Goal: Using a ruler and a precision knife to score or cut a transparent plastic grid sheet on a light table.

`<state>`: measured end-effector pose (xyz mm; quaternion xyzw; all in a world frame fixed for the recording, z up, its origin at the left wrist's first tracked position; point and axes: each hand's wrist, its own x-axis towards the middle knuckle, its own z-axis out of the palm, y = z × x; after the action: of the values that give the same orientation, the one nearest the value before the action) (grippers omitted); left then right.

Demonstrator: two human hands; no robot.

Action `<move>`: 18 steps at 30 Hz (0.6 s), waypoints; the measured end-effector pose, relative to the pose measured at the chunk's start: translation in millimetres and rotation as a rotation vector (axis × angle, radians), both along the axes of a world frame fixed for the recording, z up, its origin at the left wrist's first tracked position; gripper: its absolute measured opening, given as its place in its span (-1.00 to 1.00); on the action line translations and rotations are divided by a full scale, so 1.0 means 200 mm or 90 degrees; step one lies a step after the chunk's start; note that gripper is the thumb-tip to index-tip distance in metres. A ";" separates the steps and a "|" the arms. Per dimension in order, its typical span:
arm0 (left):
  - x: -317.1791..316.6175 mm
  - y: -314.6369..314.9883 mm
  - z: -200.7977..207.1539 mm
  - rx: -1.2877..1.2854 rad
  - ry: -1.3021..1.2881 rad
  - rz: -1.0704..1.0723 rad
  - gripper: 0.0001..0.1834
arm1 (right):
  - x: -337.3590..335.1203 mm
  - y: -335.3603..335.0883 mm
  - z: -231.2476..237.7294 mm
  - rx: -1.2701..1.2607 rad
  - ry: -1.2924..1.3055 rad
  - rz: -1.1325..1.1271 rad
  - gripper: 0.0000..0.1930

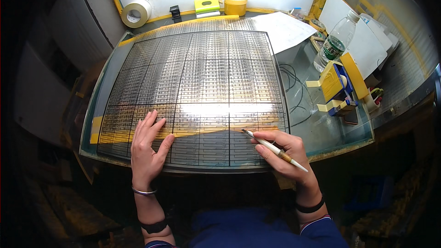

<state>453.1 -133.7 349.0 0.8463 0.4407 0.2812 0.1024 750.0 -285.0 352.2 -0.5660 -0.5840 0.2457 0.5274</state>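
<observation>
A large sheet [206,78] printed with a dense grid of fine dark lines lies in front of me, with bright light reflecting off its middle. My left hand [149,142] rests on its lower left part, fingers spread and holding nothing. Between the thumb and fingers of my right hand [287,156] is a slim white brush [275,150] with a dark tip. That tip is at the sheet's lower right area, close to a yellow strip [202,132] that shows across the sheet. Whether the tip touches the surface I cannot tell.
Behind the sheet stand a tape roll [136,14], a yellow-green block [207,4] and a round yellow tub [235,5]. White paper [285,31] lies at the back right. A plastic bottle [337,41], a blue-and-yellow tape dispenser [339,85] and a dark cord [294,87] are to the right.
</observation>
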 end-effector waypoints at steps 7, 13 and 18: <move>0.00 0.00 0.00 -0.002 0.004 0.003 -0.53 | 0.00 0.00 0.00 -0.002 -0.017 0.001 -0.74; 0.00 0.00 -0.01 0.002 0.002 0.006 -0.51 | 0.00 0.00 0.01 0.004 -0.015 0.001 -0.74; 0.00 0.00 0.00 0.000 0.001 0.006 -0.51 | 0.00 0.00 0.00 0.012 -0.029 -0.004 -0.75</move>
<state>452.8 -133.5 348.1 0.8446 0.4446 0.2809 0.1009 750.3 -284.9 352.3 -0.5686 -0.5960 0.2259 0.5201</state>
